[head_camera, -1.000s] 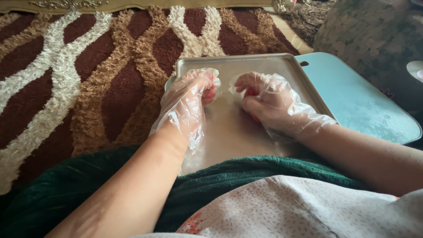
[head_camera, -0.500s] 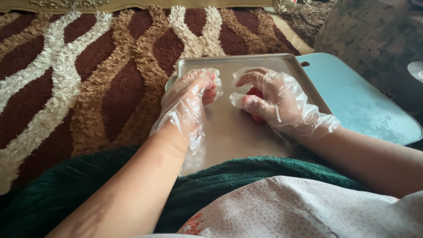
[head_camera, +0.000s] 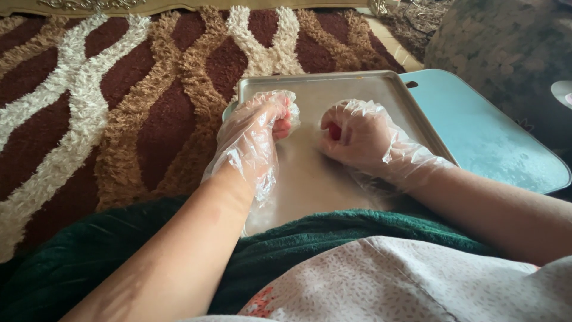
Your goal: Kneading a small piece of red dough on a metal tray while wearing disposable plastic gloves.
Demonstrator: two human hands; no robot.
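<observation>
While both hands sit over the metal tray (head_camera: 369, 89), each one wears a thin, clear plastic glove. The left hand (head_camera: 259, 134) is curled into a loose fist near the tray's left edge, with something pink or red showing at its fingertips. What that is, I cannot tell. The right hand (head_camera: 357, 137) is curled tight near the middle of the tray and holds a small red thing (head_camera: 335, 131) inside its fingers. The two hands are near each other but do not touch. A light blue board (head_camera: 488, 137) lies just to the right of the tray and partly under it. A fuzzy rug (head_camera: 119, 101) in brown, dark red and white lies to the left of the tray. A green cloth (head_camera: 286, 250) covers the near edge of the tray.
</observation>
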